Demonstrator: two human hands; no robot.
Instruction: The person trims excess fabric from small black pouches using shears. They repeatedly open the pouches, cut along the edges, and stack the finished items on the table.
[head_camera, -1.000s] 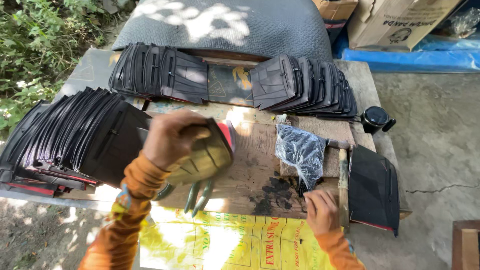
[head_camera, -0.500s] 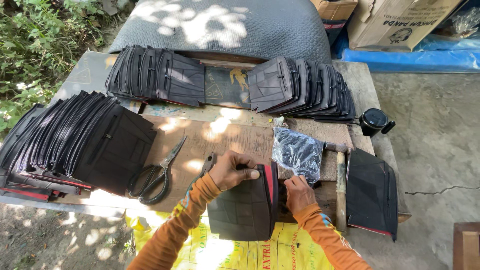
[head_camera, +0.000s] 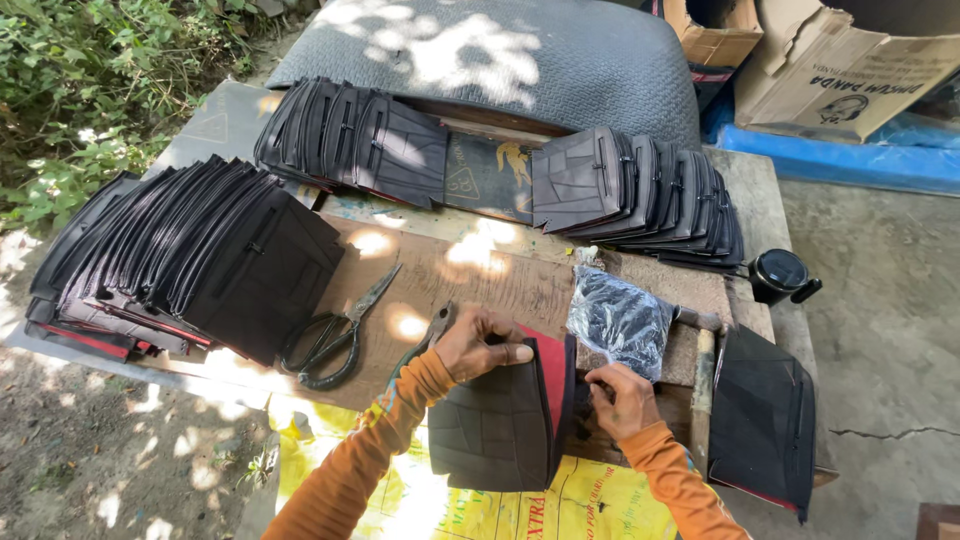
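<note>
A black stitched pouch piece (head_camera: 495, 425) with a red inner lining lies at the near edge of the wooden work board (head_camera: 460, 285). My left hand (head_camera: 480, 342) grips its top edge, thumb over the flap. My right hand (head_camera: 618, 398) pinches the pouch's right side, just below a clear plastic bag (head_camera: 618, 318) of small dark parts. Black-handled scissors (head_camera: 335, 335) lie on the board to the left of my left hand.
Rows of finished black pouches stand at the left (head_camera: 190, 265), back left (head_camera: 350, 140) and back right (head_camera: 640, 190). One more black pouch (head_camera: 765, 420) leans at the right edge beside a hammer (head_camera: 702, 380). A black cup (head_camera: 782, 275), a grey cushion (head_camera: 520, 60) and cardboard boxes (head_camera: 850, 70) sit beyond.
My left hand brought a pouch from the left stack across to the near edge and set the scissors down on the board. My right hand came onto the pouch's right side.
</note>
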